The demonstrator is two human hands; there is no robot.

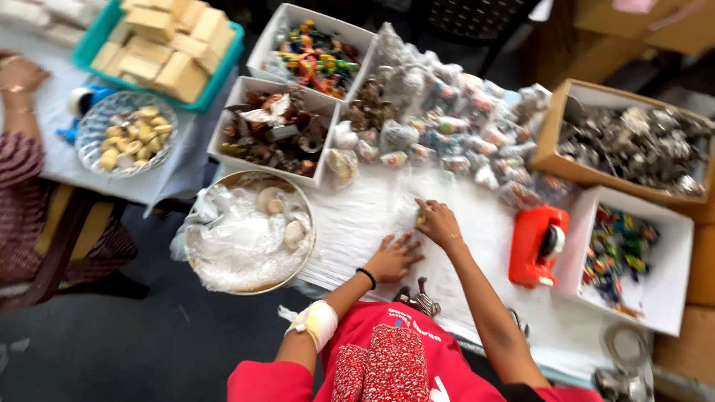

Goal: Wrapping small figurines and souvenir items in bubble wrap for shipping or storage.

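My left hand [393, 259] lies flat, fingers spread, on the white covering of the table [372, 223]; it holds nothing. My right hand [441, 223] is just beyond it, its fingers pinching a small yellowish piece [421, 217] against the covering. A white bandage [316, 321] wraps my left forearm and a black band [366, 277] sits at the wrist. A heap of small clear filled packets [447, 112] lies just past my right hand.
A round tin [249, 231] lined with plastic stands left of my hands. White boxes of brown [272, 130] and colourful pieces [316, 56] lie beyond. A red tape dispenser [538, 246], a white box [655, 290] and a cardboard box of metal parts [633, 141] are right. Another person's arm [18, 82] is far left.
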